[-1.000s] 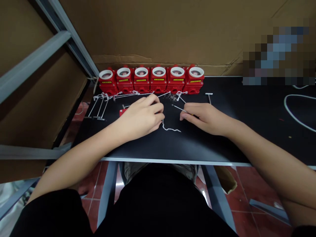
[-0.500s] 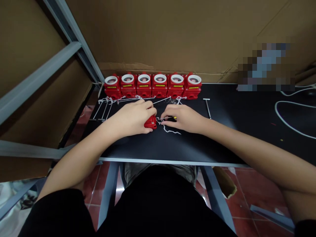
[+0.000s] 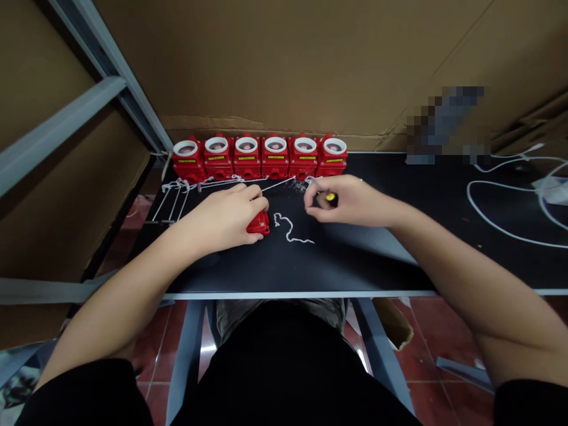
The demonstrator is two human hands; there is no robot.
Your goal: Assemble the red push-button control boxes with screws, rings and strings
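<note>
Head view, left hand [image 3: 233, 216] gripping box [image 3: 260, 224], right hand [image 3: 344, 201] gripping tool [image 3: 332, 198], butt-end toward you, tabletop [image 3: 244, 276] under box, cardboard [image 3: 275, 71] beyond

I have one head view | facing forward and down | near the black tabletop [image 3: 248, 272] | cardboard wall [image 3: 284, 65] beyond it

Red box [image 3: 258, 223]: small, shiny, flat on counter [image 3: 248, 272]. Most of it hid under L hand [image 3: 228, 216]; R end peeks out. Tool [image 3: 331, 197]: held in R hand [image 3: 357, 201], up off counter, round yellow end w/ dark part; rest hid or blurry. White string [image 3: 291, 227]: thin, wiggly, loose on counter btwn hands; curly end nr box, other end pts R.
</note>
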